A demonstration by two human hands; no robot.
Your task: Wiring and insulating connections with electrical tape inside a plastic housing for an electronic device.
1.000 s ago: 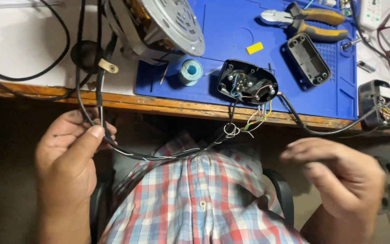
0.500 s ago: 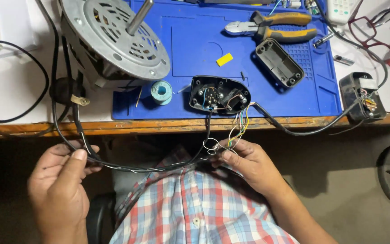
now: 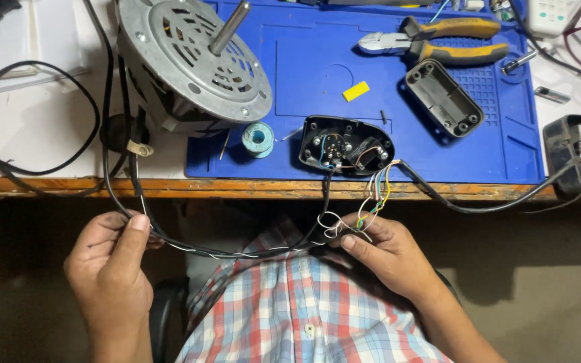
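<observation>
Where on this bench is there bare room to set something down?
The widest bare patch is mid blue mat, between the motor and the cutters. A bare strip runs along the mat's front right, below the empty black casing. It is crowded around the open wired housing, solder spool and cables at left.

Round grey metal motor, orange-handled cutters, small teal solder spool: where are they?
Round grey metal motor [image 3: 193,64], head view, on its vented faceplate.
Orange-handled cutters [image 3: 455,39], head view, on the handles.
Small teal solder spool [image 3: 258,138], head view, on its top.
</observation>
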